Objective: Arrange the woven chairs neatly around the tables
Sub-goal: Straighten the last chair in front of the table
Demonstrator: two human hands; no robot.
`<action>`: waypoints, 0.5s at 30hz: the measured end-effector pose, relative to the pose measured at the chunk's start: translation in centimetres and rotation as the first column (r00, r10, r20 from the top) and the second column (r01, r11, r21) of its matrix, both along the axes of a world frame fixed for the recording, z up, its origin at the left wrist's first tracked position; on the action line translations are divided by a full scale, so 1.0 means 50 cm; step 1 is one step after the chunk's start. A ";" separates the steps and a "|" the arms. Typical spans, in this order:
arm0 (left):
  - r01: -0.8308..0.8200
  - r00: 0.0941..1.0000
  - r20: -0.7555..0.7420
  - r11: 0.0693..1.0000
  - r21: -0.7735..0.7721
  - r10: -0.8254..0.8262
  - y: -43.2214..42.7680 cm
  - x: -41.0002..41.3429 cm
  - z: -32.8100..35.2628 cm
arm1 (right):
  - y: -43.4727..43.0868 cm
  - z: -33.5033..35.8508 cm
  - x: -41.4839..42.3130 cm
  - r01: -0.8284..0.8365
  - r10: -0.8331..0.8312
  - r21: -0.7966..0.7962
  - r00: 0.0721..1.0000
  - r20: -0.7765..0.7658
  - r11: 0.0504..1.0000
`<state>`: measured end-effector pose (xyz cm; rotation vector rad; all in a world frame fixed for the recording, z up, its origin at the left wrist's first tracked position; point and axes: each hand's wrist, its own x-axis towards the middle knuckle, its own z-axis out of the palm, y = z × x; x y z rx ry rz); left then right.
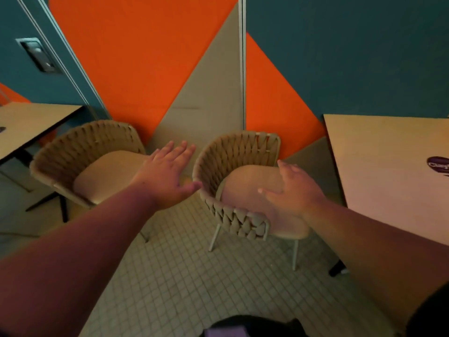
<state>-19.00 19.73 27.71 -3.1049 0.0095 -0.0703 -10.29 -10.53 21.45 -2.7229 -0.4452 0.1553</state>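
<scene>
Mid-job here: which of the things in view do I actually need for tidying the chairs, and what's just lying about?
For the job: left chair, right chair, left table, right table; left hand and right hand, both open, holding nothing.
Just there: purple label on the right table, wall switch, tiled floor.

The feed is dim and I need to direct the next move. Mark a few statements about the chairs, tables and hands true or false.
1. The left woven chair and the right woven chair both stand upright. True.
2. The left hand grips a backrest. False: its fingers are straight and hold nothing.
3. The right woven chair's seat opens toward the right table. True.
4. The right hand carries a cushion. False: it is open, over that chair's seat.
</scene>
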 end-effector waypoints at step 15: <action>0.285 0.952 -0.123 0.958 0.024 -0.280 0.361 0.469 -0.116 | 0.314 -0.104 0.277 0.205 -0.214 -0.123 0.974 -0.068 0.971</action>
